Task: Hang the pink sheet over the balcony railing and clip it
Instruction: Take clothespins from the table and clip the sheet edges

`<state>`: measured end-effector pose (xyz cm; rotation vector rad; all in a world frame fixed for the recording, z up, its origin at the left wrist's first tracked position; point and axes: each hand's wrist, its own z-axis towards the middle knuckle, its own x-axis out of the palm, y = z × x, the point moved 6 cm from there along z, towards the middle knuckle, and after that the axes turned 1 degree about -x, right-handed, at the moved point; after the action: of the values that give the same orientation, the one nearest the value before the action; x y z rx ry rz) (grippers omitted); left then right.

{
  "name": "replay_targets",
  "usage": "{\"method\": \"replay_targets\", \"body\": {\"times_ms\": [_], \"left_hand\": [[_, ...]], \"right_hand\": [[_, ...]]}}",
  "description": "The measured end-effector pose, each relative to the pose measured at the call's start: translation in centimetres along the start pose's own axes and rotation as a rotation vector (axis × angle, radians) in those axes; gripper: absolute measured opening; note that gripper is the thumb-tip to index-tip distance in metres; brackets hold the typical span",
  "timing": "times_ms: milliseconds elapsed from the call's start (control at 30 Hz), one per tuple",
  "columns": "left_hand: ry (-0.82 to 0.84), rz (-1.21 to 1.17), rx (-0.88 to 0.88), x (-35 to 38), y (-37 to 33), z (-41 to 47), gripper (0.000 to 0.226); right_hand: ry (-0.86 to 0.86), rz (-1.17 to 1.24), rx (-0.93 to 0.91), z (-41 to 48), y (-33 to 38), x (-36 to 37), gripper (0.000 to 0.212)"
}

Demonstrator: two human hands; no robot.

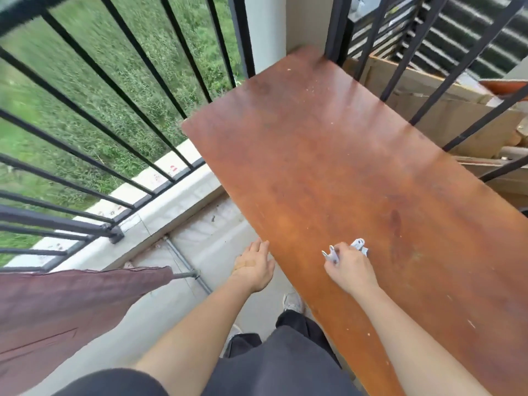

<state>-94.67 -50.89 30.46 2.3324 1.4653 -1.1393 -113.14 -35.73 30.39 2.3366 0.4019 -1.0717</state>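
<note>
Balcony table (pixel 343 167) | right hand (pixel 353 270) grips clips (pixel 358 244); pink sheet (pixel 71 310) at railing (pixel 243 32)

Cropped, covered, blurred
The pink sheet (pixel 63 315) runs off the left edge — its full spread unseen; the white clips (pixel 358 243) sit mostly under curled fingers of the right grip (pixel 350 267), count unclear; the table (pixel 328 155) is cropped at right and bottom, and the railing (pixel 85 90) and grass (pixel 94 52) smear with blur at upper left.

Both bare forearms are stretched forward. The left hand (pixel 253 267) is held flat, fingers straight; the right hand (pixel 350 267) is curled round white clips (pixel 358 243).
</note>
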Motion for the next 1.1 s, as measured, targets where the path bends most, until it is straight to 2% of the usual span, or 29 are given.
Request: {"method": "replay_targets", "body": {"times_ms": [100,167,300,400,533,667,833,967,1100], "left_hand": [[-0.204,-0.079,-0.078,-4.0,2.8,-2.3,0.057],[-0.366,-0.135,-0.141,-6.7,5.6,-4.8,0.055],[-0.598,-0.249,-0.363,-9.7,14.0,-12.0,0.054],[-0.731,-0.327,-0.547,-9.4,21.0,-19.0,0.067],[-0.831,-0.46,-0.795,-5.6,30.2,-28.5,0.056],[-0.877,-0.469,-0.871,-2.1,37.4,-34.7,0.058],[-0.871,-0.417,-0.782,-1.0,42.7,-36.5,0.058],[-0.847,-0.315,-0.562,-3.4,43.3,-33.8,0.055],[-0.878,-0.135,-0.253,-7.7,39.6,-30.2,0.047]], "right_hand": [[-0.037,0.064,-0.099,1.2,5.9,-1.9,0.045],[-0.047,0.088,-0.229,1.6,11.2,-2.3,0.05],[0.001,0.065,-0.546,0.2,23.7,0.0,0.028],[0.055,0.073,-0.736,-3.8,33.0,3.3,0.023],[0.189,0.07,-0.917,-11.7,42.5,9.5,0.022],[0.26,0.004,-1.052,-18.6,48.2,16.1,0.025],[0.197,-0.006,-1.078,-23.3,50.3,19.9,0.033],[0.126,-0.035,-0.991,-22.7,50.4,19.7,0.033],[0.031,0.022,-0.807,-19.4,48.6,17.5,0.025]]}}
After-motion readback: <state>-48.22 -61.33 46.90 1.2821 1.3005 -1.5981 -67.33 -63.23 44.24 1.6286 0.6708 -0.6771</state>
